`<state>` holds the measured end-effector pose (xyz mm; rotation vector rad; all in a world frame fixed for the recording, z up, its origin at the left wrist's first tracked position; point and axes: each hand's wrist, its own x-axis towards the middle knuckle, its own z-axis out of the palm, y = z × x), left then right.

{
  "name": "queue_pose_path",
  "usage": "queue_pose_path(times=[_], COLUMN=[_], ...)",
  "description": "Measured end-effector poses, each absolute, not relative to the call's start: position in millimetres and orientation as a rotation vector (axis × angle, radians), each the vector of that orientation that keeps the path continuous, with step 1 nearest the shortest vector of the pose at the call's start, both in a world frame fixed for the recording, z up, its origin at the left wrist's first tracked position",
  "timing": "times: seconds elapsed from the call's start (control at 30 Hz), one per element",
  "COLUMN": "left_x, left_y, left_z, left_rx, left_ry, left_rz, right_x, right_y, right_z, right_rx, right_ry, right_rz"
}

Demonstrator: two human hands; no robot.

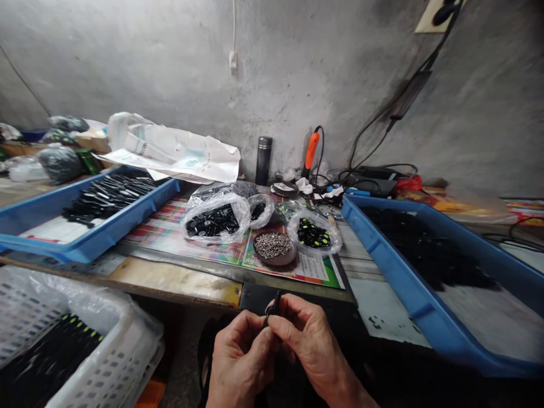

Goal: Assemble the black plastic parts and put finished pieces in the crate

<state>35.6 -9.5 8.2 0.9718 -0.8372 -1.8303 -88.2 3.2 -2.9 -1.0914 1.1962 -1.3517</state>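
My left hand [242,354] and my right hand [308,340] meet in front of the table edge, fingertips pinched together. Between them is a small black part [274,306], its narrow tip poking up above the fingers; most of it is hidden. Just beyond, a round dish [278,260] holds many small metal screws [272,245]. Left of it lies an open plastic bag [242,218] of black round pieces [212,222]. On the right, another open bag [335,241] contains black pieces with yellow-green spots [313,233].
A blue tray [85,249] of long black parts stands left; another blue tray [382,272] with black parts stands right. A white basket [114,345] is at lower left. A black flask [264,161] and an orange-handled tool [312,150] stand by the wall, with cables nearby.
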Motion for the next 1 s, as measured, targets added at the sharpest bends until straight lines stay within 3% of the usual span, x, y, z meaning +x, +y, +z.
queue_pose_path(times=[0.3,0.57,0.83,1.0], left_x=[36,38,36,41], left_y=[-9,-9,-6,-12], left_z=[0,3,1,-3], left_rx=[0.981,0.993,1.008,0.970], left_ry=[-0.839,-0.842,-0.878,-0.943], left_rz=[-1.814,-1.839,-1.804,-1.900], right_x=[-76,-89,-80,-88], right_y=[2,5,8,9], right_z=[-12,-9,-10,-9], right_rx=[-1.083,-1.154,-1.361,-1.246], right_ry=[1.233,1.204,1.438,1.266], right_rz=[-1.517,-1.305,-1.480,-1.354])
